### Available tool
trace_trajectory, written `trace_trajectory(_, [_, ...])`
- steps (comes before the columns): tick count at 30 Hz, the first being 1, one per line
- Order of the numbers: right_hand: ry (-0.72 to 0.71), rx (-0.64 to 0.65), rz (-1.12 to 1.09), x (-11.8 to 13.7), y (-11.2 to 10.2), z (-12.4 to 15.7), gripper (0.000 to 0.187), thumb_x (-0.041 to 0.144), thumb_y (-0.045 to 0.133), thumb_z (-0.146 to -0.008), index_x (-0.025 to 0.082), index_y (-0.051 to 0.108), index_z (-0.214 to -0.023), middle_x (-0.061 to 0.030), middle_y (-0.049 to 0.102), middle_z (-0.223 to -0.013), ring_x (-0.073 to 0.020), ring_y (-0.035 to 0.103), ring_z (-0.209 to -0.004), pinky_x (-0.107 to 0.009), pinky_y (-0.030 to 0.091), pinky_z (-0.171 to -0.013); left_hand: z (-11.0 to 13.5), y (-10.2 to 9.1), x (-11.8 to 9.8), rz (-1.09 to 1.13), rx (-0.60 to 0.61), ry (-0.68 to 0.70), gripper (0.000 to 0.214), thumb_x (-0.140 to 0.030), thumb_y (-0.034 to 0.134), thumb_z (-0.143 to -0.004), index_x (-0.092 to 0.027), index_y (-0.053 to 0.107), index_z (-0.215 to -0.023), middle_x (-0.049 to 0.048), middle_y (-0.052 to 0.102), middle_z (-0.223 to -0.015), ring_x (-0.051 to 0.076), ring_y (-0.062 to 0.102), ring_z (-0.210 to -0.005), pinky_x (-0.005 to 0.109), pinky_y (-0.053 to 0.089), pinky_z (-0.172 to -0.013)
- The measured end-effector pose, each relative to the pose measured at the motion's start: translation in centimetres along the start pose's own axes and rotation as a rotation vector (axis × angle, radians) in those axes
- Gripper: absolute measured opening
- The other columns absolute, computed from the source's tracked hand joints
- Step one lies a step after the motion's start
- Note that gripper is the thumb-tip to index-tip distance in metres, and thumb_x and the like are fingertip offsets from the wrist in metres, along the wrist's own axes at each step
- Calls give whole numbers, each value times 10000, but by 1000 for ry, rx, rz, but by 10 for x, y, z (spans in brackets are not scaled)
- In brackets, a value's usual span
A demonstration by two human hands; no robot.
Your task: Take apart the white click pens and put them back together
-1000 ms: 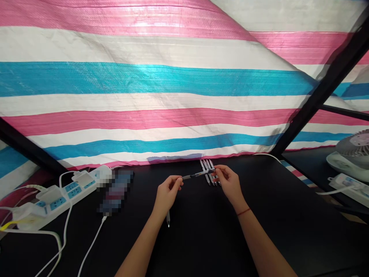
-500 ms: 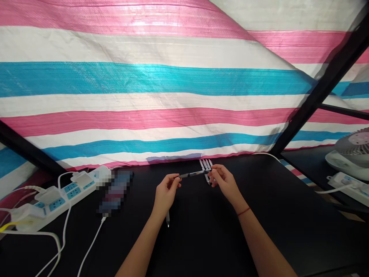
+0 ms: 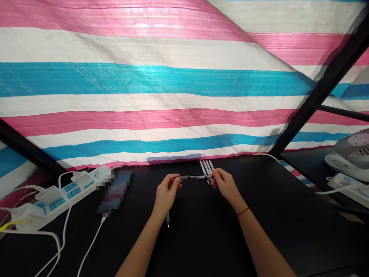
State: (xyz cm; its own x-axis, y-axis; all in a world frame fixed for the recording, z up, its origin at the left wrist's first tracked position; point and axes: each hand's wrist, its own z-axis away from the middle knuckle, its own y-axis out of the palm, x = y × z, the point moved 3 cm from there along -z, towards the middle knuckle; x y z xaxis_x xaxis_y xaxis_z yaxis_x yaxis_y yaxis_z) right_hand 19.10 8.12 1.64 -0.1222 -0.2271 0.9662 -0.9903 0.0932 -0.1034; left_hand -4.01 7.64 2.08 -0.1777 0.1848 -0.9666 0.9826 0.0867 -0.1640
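A slim dark-and-silver pen [image 3: 194,177] lies level between my two hands, its left end pinched by my left hand [image 3: 166,194] and its right end by my right hand [image 3: 226,185]. A second, white pen [image 3: 167,219] sticks down out of my left fist, mostly hidden by the fingers. Just behind my right hand, several white pens [image 3: 205,167] lie side by side on the black table [image 3: 259,231], their lower ends partly hidden by that hand.
A white power strip [image 3: 57,200] with plugs and cables lies at the left, beside a pixelated, blurred object [image 3: 115,191] with a white cable. A fan [image 3: 353,154] and another power strip [image 3: 344,188] stand at the right. A striped tarpaulin [image 3: 144,104] hangs behind the table.
The dark-and-silver pen has turned from tilted to level, its right end dropping. My right hand has shifted slightly down and now covers less of the row of pens.
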Motion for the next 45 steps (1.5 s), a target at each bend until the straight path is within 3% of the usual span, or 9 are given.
trace_trajectory(5, [4, 42, -52, 4, 2, 2, 371, 503, 627, -766, 193, 582, -964, -12, 595, -710, -165, 594, -610, -252, 482, -481, 0, 2, -1, 38, 5, -12, 337, -460, 570, -789, -158, 604, -936, 36, 660, -759, 163, 646, -661, 286, 509, -624])
trace_trajectory(10, [-6, 60, 35, 6, 4, 3, 384, 511, 490, -855, 186, 560, -664, 12, 530, -550, -128, 528, -508, -246, 465, -492, 0, 5, -1, 73, 28, 3, 306, -437, 572, -798, -163, 588, -933, 30, 656, -757, 145, 638, -630, 277, 512, -606])
trace_trajectory(15, [13, 115, -78, 7, 6, 4, 377, 443, 630, -776, 207, 567, -1063, -12, 605, -762, -160, 608, -642, -261, 492, -523, 1, 7, 0, 132, 47, 7, 294, -426, 569, -807, -156, 557, -922, 28, 646, -741, 141, 630, -609, 275, 511, -585])
trace_trajectory(19, [23, 157, -34, 6, 8, 6, 271, 458, 553, -838, 189, 587, -841, -1, 570, -654, -145, 564, -601, -253, 468, -531, 2, 9, 3, 136, 61, 10, 283, -422, 553, -823, -162, 536, -934, 28, 645, -739, 148, 636, -637, 280, 514, -604])
trace_trajectory(22, [11, 134, -41, 5, 10, 5, 373, 498, 471, -879, 194, 518, -667, 20, 498, -547, -129, 510, -521, -251, 441, -508, 5, 11, 5, 93, 78, 14, 260, -422, 527, -844, -172, 539, -916, 19, 640, -722, 153, 641, -669, 286, 518, -641])
trace_trajectory(29, [127, -13, -284, 5, 11, 3, 443, 528, 591, -792, 190, 447, -543, 73, 363, -422, -102, 483, -423, -222, 435, -442, 17, 16, -11, -41, 104, 75, 207, -381, 499, -866, -181, 550, -876, 15, 643, -742, 156, 640, -710, 292, 504, -702])
trace_trajectory(33, [228, -126, -359, 4, 8, 3, 365, 513, 684, -705, 173, 569, -774, -3, 625, -627, -148, 620, -571, -264, 538, -518, 27, 35, -10, -1, 344, -17, 145, -313, 503, -855, -175, 526, -818, 0, 630, -687, 141, 614, -658, 264, 481, -652])
trace_trajectory(37, [206, -115, -383, 8, 7, 3, 452, 471, 718, -683, 206, 511, -985, -16, 674, -777, -144, 643, -571, -269, 549, -513, 41, 54, 0, 33, 573, -138, 364, -234, 487, -837, -170, 479, -1195, -16, 634, -702, 133, 605, -628, 265, 478, -640])
trace_trajectory(45, [250, 126, -276, 10, 14, 10, 600, 383, 759, -645, 228, 509, -1169, -30, 641, -895, -206, 674, -746, -310, 578, -558, 45, 56, 1, -106, 568, -75, 407, -346, 561, -823, -192, 536, -1198, -27, 592, -689, 129, 569, -636, 257, 450, -642])
